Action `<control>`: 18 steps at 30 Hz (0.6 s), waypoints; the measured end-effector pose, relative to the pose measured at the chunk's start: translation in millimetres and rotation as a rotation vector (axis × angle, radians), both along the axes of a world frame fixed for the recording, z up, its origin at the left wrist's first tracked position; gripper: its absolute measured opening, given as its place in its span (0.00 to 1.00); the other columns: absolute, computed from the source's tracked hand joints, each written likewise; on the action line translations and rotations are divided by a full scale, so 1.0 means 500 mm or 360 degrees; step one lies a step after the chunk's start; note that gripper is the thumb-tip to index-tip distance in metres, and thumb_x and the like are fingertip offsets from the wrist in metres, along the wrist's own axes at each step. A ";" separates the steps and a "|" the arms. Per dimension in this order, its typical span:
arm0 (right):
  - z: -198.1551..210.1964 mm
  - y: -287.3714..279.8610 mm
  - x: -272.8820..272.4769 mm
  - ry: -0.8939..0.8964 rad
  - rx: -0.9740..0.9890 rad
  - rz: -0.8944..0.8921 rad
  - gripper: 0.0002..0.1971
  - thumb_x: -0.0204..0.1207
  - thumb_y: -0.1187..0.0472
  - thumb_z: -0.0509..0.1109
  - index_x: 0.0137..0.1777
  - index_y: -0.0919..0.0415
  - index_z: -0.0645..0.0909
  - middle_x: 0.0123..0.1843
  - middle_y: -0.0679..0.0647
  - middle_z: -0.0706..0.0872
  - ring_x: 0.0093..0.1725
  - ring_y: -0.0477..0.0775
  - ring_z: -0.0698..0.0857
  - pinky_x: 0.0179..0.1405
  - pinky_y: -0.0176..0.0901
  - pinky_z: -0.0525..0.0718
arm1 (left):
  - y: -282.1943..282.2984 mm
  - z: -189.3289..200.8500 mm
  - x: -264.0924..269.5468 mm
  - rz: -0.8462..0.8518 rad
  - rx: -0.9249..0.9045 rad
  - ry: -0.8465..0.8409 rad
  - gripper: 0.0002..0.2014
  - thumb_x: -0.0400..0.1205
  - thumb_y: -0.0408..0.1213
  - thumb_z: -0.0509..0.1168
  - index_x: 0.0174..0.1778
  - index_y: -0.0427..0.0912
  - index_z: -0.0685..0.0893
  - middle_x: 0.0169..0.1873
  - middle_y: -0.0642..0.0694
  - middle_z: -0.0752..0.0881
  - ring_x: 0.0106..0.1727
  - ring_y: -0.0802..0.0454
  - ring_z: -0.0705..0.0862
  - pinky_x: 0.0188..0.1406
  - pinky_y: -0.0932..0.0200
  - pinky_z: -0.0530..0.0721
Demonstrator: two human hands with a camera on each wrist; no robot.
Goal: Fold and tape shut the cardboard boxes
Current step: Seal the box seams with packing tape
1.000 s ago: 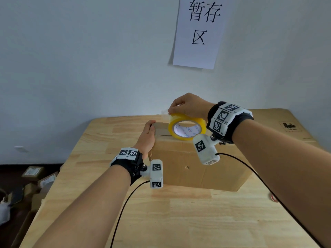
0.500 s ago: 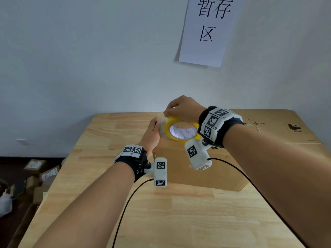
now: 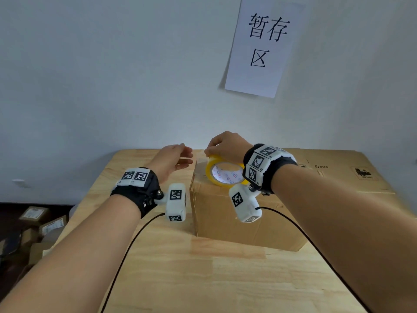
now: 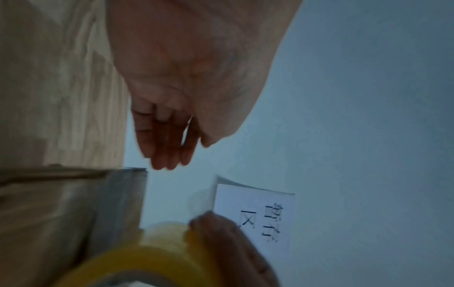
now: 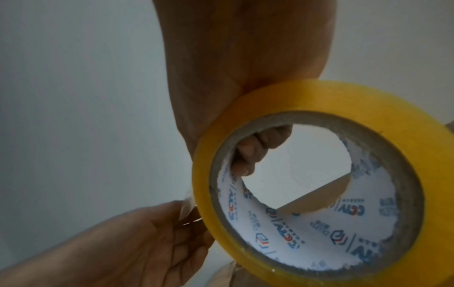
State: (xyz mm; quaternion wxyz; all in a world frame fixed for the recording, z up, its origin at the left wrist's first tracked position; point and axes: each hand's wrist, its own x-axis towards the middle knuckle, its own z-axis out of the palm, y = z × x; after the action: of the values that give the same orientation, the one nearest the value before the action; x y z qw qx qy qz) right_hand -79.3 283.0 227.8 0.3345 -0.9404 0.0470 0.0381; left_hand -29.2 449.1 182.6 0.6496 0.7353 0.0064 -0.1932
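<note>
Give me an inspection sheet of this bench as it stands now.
Surface: pale wooden table, bare at the near edge.
Job's things: cardboard box with the yellow tape roll held on its top.
Clutter: large flat carton at the back right.
Grips: right hand grips the tape roll; left hand open beside the box's left corner, contact with the tape end unclear.
Cables: black wrist cables run across the table.
Surroundings: paper sign on the wall; small parcels on the floor.
</note>
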 end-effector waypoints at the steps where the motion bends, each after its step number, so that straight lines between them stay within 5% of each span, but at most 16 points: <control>1: 0.001 0.002 -0.001 0.0001 -0.0011 -0.0003 0.04 0.74 0.54 0.71 0.43 0.51 0.86 0.39 0.45 0.84 0.42 0.47 0.82 0.34 0.35 0.77 | 0.002 0.015 -0.005 -0.0048 0.0021 0.0074 0.17 0.89 0.42 0.52 0.48 0.36 0.83 0.48 0.39 0.86 0.42 0.49 0.85 0.47 0.59 0.85; 7: 0.007 0.011 -0.002 0.0019 -0.0065 -0.0003 0.05 0.74 0.53 0.70 0.44 0.52 0.87 0.40 0.47 0.85 0.43 0.47 0.83 0.38 0.37 0.78 | 0.013 0.049 -0.026 -0.0318 0.0230 0.0168 0.29 0.81 0.64 0.57 0.47 0.39 0.87 0.42 0.45 0.91 0.43 0.52 0.87 0.53 0.57 0.84; 13: 0.010 0.018 -0.006 0.0020 -0.0153 0.0012 0.05 0.75 0.53 0.69 0.43 0.50 0.85 0.36 0.43 0.82 0.41 0.46 0.81 0.33 0.35 0.75 | 0.012 0.049 -0.030 -0.0388 0.0146 0.0117 0.07 0.80 0.41 0.70 0.45 0.41 0.87 0.37 0.49 0.88 0.38 0.57 0.84 0.48 0.62 0.84; 18: 0.011 0.012 -0.013 -0.0017 -0.0173 0.0011 0.10 0.78 0.51 0.65 0.45 0.52 0.87 0.40 0.46 0.83 0.38 0.47 0.79 0.33 0.36 0.74 | -0.004 0.052 -0.039 -0.0299 0.0110 0.0057 0.03 0.82 0.32 0.67 0.43 0.37 0.82 0.38 0.45 0.88 0.41 0.53 0.87 0.50 0.59 0.84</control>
State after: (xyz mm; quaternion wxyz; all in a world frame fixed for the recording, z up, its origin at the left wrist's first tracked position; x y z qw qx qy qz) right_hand -85.7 288.9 233.2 0.2830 -0.9576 0.0440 0.0318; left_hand -48.7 446.9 208.3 0.6028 0.7509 -0.0443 -0.2661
